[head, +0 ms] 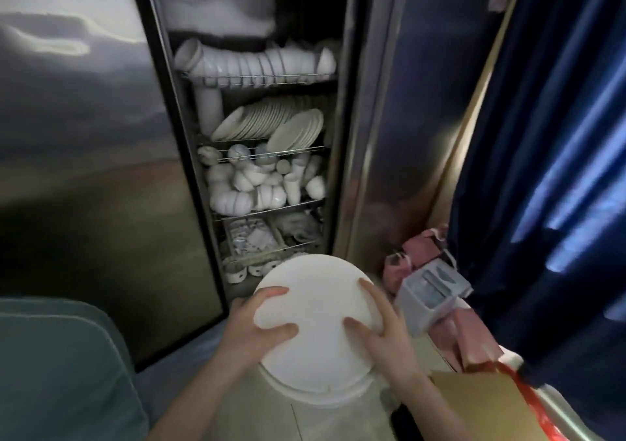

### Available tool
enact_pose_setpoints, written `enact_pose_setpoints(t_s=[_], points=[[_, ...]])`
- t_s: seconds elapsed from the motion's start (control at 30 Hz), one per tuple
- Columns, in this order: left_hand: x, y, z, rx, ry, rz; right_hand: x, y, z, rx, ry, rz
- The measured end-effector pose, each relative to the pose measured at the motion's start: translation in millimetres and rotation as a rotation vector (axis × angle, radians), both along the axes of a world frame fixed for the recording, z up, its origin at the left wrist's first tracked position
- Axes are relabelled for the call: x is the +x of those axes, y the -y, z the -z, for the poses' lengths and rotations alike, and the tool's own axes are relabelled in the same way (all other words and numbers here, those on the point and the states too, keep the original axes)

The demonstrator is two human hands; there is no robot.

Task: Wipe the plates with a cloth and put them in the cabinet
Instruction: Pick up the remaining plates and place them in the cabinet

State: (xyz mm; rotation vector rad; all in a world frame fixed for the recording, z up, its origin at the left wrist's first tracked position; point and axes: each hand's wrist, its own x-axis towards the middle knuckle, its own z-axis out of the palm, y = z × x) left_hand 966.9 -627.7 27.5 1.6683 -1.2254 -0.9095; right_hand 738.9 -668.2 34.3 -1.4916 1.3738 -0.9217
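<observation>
Round, smooth white plate (318,318) is held low before the open stainless-steel cabinet (359,135), just above a white rounded container (318,396). The left hand (250,325) and right hand (382,332) clasp opposite rims, fingers curled onto its face. Stacked white dishes (271,125) crowd the wire racks; a grey plastic box (430,291) sits just right.

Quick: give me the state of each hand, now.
Left hand: grips the white plate at its left edge.
Right hand: grips the same plate at its right edge.
</observation>
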Motion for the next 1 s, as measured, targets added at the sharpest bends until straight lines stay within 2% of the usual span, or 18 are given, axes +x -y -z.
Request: enact_pose_setpoints(t_s=[0.23,0.33,0.57,0.73,1.0], points=[[51,114,19,0.019,-0.016,-0.15,59,153,19,0.011,0.014,-0.131],[68,178,13,0.022,0.0,-0.194,78,223,14,-0.015,0.006,-0.163],[101,304,-6,-0.051,-0.119,-0.267,120,360,-15,0.0,-0.004,-0.236],[143,394,-5,-0.096,-0.195,-0.287,164,453,-23,-0.047,-0.05,-0.222],[225,551,-1,-0.122,-0.176,-0.369,254,605,-34,-0.096,-0.164,-0.222]])
